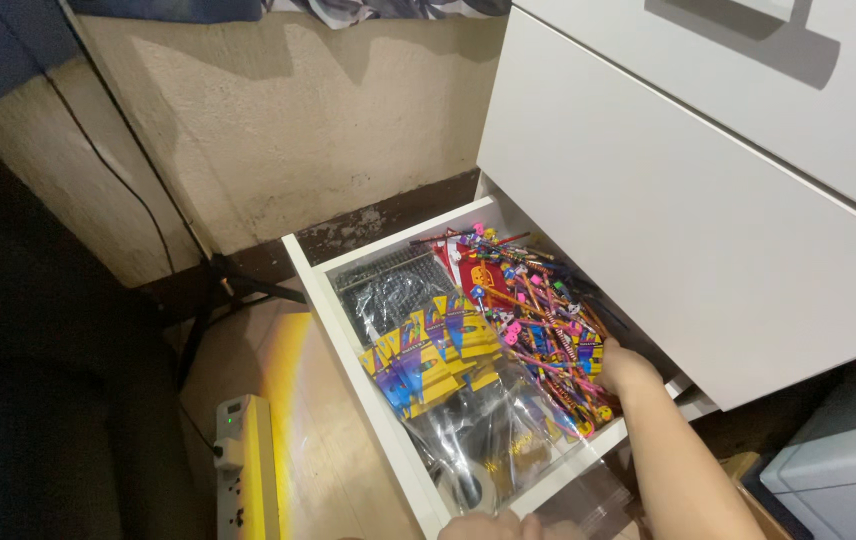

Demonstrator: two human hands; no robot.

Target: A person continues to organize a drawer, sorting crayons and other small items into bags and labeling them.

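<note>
Rough beige wall [278,120] and a power strip [244,470] on the floor frame your open white drawer [338,320]. Your right hand [624,368] reaches into the heap of colourful pencils [538,320] at the drawer's right; I cannot tell whether it grips any. Your left hand [493,526] rests on the front edge, fingers curled. Keep the drawer steady, and lift pencils clear of the yellow packets [433,355].
</note>
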